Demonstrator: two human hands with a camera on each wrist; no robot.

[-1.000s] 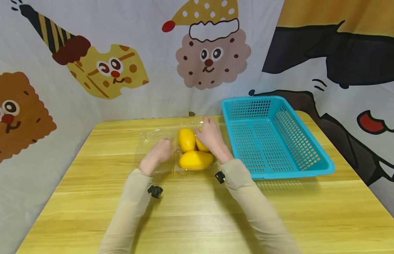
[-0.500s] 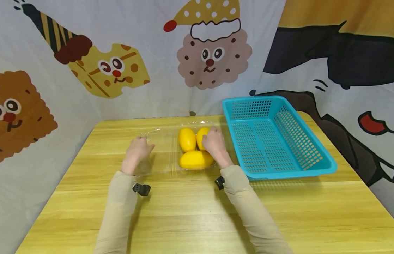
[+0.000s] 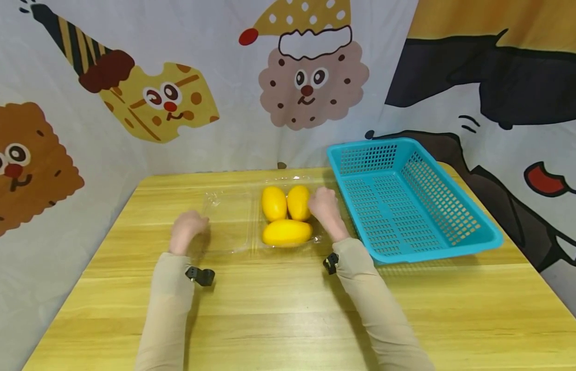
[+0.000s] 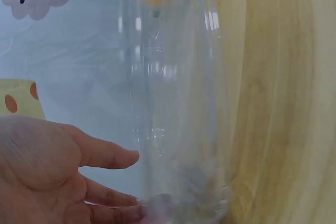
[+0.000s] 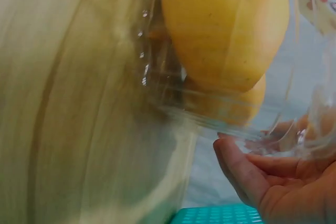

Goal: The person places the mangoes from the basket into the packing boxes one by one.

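Beige sleeves first, at the bottom of the frame: the left sleeve point(image 3: 164, 314) rises at lower left, the right sleeve point(image 3: 382, 309) slants in at lower right, each with a small black wrist device, the left one point(image 3: 200, 276) and the right one point(image 3: 331, 263), both above the pale yellow wood-grain worktop point(image 3: 269, 319). Up the forearms we go, and there's the left hand point(image 3: 187, 232), left of centre, at the outer edge of a clear plastic hinged container point(image 3: 229, 221); its own wrist view shows thumb and fingers held wide apart, fingertips by the plastic. Over to the right hand point(image 3: 326, 208), just right of centre: its wrist view has the fingers stretched out along the container's wall, thumb set apart from them. And the container itself, mid-frame, lies spread, its shallow lid flat on the left, its filled half on the right. Three smooth, oval yellow fruits sit inside: the front one point(image 3: 286, 233) lying crosswise, then the rear left one point(image 3: 274, 203) and the rear right one point(image 3: 298, 202) pointing away, the last right beside the right hand. Right of centre stands a turquoise rectangular plastic basket point(image 3: 436, 198) with mesh walls. Behind it all, a whitish printed cloth point(image 3: 232, 139) fills the top, a pinkish cookie figure point(image 3: 325, 90) at upper centre, a yellow cheese figure point(image 3: 148, 121) at upper left.
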